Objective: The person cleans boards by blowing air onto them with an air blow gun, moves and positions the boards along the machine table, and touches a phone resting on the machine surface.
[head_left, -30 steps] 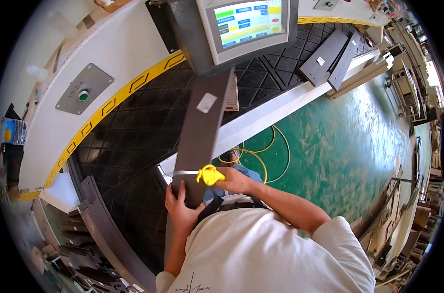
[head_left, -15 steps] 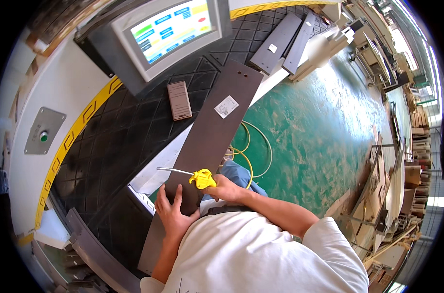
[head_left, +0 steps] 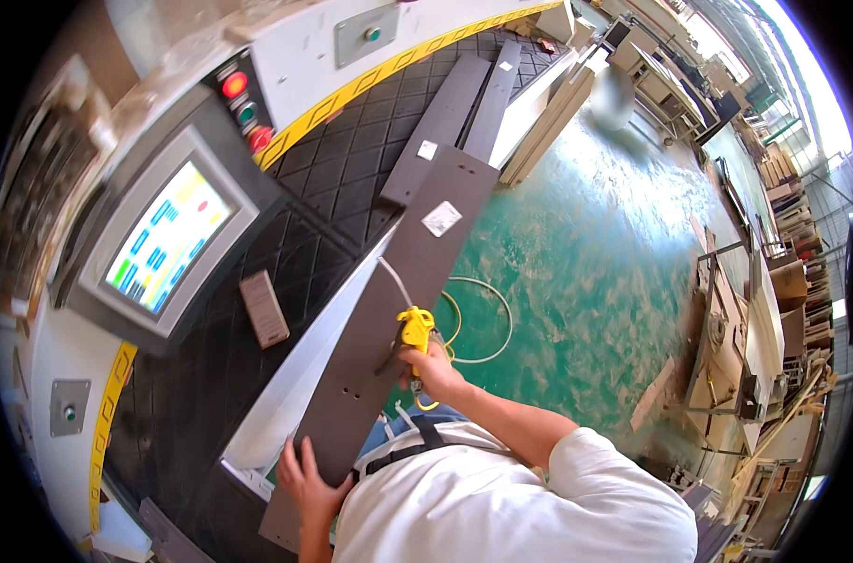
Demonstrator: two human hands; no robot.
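Brown drilled board (head_left: 361, 353) lies slantwise across the pale edge rail (head_left: 290, 385) of the dark tabletop (head_left: 187, 403), close to the person's body. The left hand (head_left: 309, 483) spreads its fingers over the near end; the right hand (head_left: 434, 372) is wrapped around a yellow air gun (head_left: 415, 328), nozzle over the board. Blowing the surface clean seems the step in hand; the next move calls for steady support and careful aim. Its face looks smooth, with small holes (head_left: 351, 395) and a white label (head_left: 441, 219).

Head fisheye | and we're peering steeply down | shirt (head_left: 511, 507) right up close | left hand (head_left: 309, 483), right hand (head_left: 433, 369) just beyond
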